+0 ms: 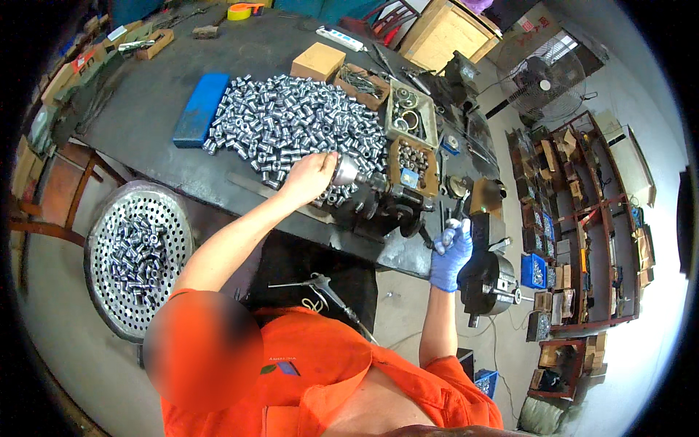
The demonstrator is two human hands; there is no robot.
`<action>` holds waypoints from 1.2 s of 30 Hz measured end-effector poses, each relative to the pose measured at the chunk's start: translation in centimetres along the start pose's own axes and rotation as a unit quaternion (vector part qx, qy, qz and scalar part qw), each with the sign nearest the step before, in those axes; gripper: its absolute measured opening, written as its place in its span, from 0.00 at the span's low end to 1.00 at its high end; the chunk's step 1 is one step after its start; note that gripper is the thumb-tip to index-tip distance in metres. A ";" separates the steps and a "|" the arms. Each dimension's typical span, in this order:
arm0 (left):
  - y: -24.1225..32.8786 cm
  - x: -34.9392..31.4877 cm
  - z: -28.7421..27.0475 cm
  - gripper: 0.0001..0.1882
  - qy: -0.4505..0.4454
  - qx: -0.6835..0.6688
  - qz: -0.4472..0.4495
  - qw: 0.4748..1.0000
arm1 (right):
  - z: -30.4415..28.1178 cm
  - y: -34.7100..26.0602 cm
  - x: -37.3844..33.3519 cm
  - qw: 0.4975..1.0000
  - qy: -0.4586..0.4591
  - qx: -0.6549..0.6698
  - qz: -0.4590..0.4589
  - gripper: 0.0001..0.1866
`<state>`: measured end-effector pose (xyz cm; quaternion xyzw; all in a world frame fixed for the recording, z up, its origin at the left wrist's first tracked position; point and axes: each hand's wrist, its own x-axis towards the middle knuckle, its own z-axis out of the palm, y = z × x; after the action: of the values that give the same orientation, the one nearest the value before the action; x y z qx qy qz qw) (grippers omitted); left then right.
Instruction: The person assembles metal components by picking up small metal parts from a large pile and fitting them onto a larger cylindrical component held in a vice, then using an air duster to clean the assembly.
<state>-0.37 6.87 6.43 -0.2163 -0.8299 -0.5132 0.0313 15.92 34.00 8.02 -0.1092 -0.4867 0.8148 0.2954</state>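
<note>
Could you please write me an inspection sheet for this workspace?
Surface: dark table, with marks and scuffs.
Job's things: small metal cylinders heaped loose; more lie in a perforated metal seat at left.
Clutter: blue box beside the heap, cardboard box behind it, tape roll farther back.
Hands: bare left hand at a shiny metal chuck; gloved right hand raised at right, grip unclear.
Cables: white power strip on the table; thin cable on the floor.
Surroundings: fan and loaded shelves at right.
</note>
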 end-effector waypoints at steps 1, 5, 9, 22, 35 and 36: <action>0.1 0.2 0.0 0.24 0.008 0.008 0.007 1.000 | -1.4 0.6 0.0 0.999 0.022 -0.008 0.031 0.18; 0.1 0.0 0.3 0.25 0.037 0.043 0.028 0.998 | -0.6 0.0 0.0 0.999 0.008 0.024 0.027 0.18; 0.1 -0.1 0.4 0.25 0.065 0.077 0.063 0.993 | -0.4 -0.9 2.5 0.997 -0.037 0.060 0.014 0.17; -0.2 0.1 -0.1 0.28 -0.020 -0.036 -0.095 0.995 | -3.0 4.4 0.7 0.990 0.104 0.029 0.091 0.17; 0.7 0.5 -2.5 0.25 -0.126 -0.222 -0.199 0.946 | 2.2 1.0 8.7 0.999 0.013 0.050 -0.017 0.13; 1.1 0.5 -2.3 0.25 -0.110 -0.220 -0.205 0.947 | 1.3 0.5 8.0 0.998 0.028 0.023 -0.051 0.15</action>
<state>-0.78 5.43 8.62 -0.0980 -0.7211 -0.6514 -0.2146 8.67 37.58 9.10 -0.0999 -0.4647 0.8062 0.3524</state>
